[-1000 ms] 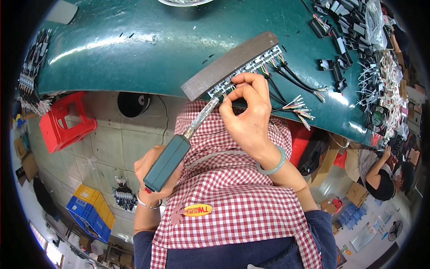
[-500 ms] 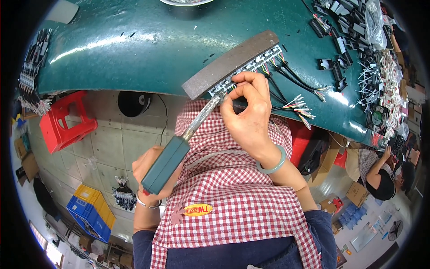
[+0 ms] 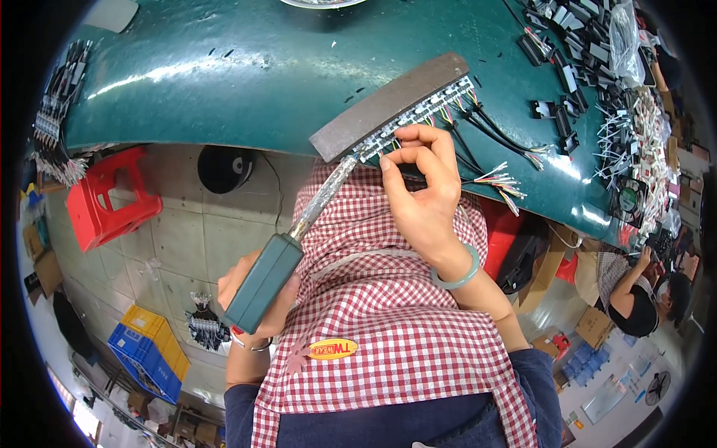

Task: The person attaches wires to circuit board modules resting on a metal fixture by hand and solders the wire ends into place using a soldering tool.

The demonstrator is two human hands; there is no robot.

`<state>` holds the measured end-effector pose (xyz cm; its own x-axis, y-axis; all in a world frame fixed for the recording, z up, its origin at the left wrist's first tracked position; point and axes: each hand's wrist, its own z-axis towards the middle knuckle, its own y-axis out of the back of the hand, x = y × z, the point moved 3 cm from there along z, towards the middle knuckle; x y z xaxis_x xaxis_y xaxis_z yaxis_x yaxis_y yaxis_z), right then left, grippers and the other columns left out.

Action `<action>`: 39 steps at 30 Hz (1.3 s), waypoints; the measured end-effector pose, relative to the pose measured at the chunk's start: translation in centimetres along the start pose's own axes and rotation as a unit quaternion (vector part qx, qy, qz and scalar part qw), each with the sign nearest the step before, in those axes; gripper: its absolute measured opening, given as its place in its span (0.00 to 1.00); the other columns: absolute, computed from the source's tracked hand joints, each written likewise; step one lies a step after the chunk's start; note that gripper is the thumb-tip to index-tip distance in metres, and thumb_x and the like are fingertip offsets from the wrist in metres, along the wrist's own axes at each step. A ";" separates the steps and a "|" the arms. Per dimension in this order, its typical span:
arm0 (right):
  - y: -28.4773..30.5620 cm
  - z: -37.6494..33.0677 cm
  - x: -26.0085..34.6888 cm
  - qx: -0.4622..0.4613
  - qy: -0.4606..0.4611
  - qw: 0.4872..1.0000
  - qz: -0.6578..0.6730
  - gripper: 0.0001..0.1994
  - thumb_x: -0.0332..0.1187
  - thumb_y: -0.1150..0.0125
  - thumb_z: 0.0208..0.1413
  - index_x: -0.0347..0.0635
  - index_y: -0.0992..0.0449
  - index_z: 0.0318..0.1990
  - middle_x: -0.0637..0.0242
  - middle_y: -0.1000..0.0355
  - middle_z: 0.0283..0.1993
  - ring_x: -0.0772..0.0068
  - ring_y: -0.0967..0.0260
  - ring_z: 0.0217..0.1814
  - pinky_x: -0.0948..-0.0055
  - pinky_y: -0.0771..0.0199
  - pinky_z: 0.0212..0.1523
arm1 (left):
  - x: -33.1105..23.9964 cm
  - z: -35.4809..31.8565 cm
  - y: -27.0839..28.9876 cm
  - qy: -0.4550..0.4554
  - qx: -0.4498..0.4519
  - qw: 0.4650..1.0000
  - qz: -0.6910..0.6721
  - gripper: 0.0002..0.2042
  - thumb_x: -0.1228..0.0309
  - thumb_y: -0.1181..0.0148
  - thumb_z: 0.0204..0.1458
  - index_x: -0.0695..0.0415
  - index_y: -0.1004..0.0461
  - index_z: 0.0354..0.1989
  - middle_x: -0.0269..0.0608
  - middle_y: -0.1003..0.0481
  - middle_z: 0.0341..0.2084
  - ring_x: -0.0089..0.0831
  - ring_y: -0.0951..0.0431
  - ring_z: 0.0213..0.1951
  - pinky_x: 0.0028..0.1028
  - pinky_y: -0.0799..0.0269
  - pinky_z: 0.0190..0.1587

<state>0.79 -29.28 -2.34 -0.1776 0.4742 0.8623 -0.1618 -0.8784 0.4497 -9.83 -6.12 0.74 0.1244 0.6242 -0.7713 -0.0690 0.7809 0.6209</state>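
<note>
My left hand [image 3: 278, 310] is closed around the dark green handle of a soldering gun [image 3: 264, 284], whose barrel is wrapped in shiny foil. Its tip reaches the near-left end of a row of small circuit boards [image 3: 414, 118]. That row lies along the lower edge of a long brown block [image 3: 392, 104], set slantwise at the table's near edge. Over the boards, my right hand [image 3: 426, 187] has thumb and forefinger pinched close to the row's left part; whatever they grip is too small to make out. Black cables [image 3: 497, 133] with coloured wire ends run from the boards.
The green table [image 3: 187, 104] carries black plastic housings [image 3: 553, 112] and piled white-tipped wires [image 3: 650, 142] at right. Finished-looking cable bundles [image 3: 56, 112] lie far left. Below stand a red stool [image 3: 112, 201] and blue and yellow crates [image 3: 149, 355]. Another person [image 3: 635, 299] sits at far right.
The soldering gun has drawn slightly back and left, its tip now farther from my right fingertips. My right hand has shifted a little right and toward me, still pinched.
</note>
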 end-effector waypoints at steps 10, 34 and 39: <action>0.1 0.0 0.3 0.026 0.020 0.999 0.002 0.04 0.20 0.34 0.44 0.35 0.24 0.27 0.58 0.30 0.47 0.60 0.33 0.48 0.64 0.34 0.51 | 0.3 -0.4 -0.4 0.009 -0.012 0.999 -0.048 0.13 0.76 0.31 0.39 0.66 0.20 0.35 0.51 0.21 0.33 0.39 0.18 0.28 0.29 0.24 0.30; -0.1 0.0 0.6 0.052 0.044 0.995 -0.075 0.05 0.22 0.36 0.43 0.38 0.26 0.28 0.59 0.31 0.49 0.60 0.35 0.49 0.62 0.40 0.49 | -0.6 0.7 -0.4 -0.004 0.017 0.999 -0.030 0.13 0.78 0.30 0.38 0.69 0.21 0.34 0.51 0.21 0.32 0.37 0.18 0.27 0.27 0.23 0.30; -0.5 -0.1 0.4 0.026 0.041 0.996 -0.079 0.05 0.21 0.37 0.41 0.38 0.26 0.28 0.59 0.32 0.48 0.59 0.36 0.49 0.62 0.40 0.49 | -0.6 0.9 -0.7 -0.014 0.016 0.999 -0.046 0.11 0.79 0.31 0.38 0.69 0.21 0.32 0.51 0.21 0.31 0.38 0.18 0.28 0.27 0.23 0.30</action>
<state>0.70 -28.67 -2.24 -0.2325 0.6080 0.7591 -0.1438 -0.7934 0.5914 -9.01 -7.02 0.86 0.1563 0.5489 -0.8211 -0.0234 0.8332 0.5525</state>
